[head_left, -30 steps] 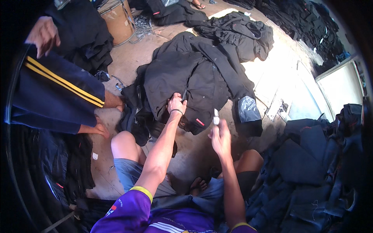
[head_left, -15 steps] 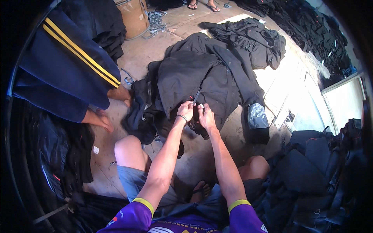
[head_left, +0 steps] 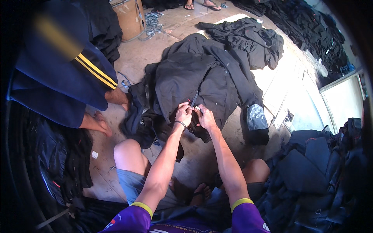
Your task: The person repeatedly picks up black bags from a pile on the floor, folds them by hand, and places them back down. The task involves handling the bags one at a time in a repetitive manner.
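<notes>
Black garment [head_left: 180, 73] heaped on floor [head_left: 103, 171], near edge within reach.
Left hand [head_left: 183, 114] pinches that edge, probably steadying cloth; right hand [head_left: 205, 116], just beside, curls round small pale thing [head_left: 197, 108].

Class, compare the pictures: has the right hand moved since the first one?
Yes. Judged against the clear plastic patch, the right hand has moved left and away from the person's body, to beside the left hand at the black garment.

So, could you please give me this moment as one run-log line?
left hand: gripping black garment | right hand: close beside, holding small white item
</notes>
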### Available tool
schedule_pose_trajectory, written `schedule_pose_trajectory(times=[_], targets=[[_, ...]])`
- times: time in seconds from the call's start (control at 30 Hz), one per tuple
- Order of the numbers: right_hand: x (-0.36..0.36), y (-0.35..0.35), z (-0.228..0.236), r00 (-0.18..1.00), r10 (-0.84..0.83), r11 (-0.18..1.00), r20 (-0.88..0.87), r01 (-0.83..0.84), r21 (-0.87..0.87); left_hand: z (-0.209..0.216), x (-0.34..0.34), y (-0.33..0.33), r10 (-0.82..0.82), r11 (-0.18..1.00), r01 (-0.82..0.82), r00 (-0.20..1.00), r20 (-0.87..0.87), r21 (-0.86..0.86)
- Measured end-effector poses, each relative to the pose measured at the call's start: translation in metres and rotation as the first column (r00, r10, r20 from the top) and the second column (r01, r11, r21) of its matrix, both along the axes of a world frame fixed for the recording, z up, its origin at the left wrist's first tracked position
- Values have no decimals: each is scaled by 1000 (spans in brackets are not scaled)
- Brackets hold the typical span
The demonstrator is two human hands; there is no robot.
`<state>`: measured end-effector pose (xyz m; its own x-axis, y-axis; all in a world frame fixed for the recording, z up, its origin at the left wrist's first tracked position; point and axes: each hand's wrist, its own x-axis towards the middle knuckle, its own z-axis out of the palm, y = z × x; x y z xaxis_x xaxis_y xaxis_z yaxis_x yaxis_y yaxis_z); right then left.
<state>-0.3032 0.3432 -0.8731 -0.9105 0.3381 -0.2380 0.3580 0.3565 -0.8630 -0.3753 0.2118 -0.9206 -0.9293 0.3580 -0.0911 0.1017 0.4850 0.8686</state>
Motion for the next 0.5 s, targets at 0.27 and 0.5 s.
schedule_pose_trajectory(times=[0.27,0.5], targets=[[-1,7,-14,986,73,988,-147,-52,146,2,1,-6,-67,997,70,990,-128,17],[-2,3,-11,984,51,999,-170,-48,24,-11,9,-10,-111,990,123,983,-150,75]])
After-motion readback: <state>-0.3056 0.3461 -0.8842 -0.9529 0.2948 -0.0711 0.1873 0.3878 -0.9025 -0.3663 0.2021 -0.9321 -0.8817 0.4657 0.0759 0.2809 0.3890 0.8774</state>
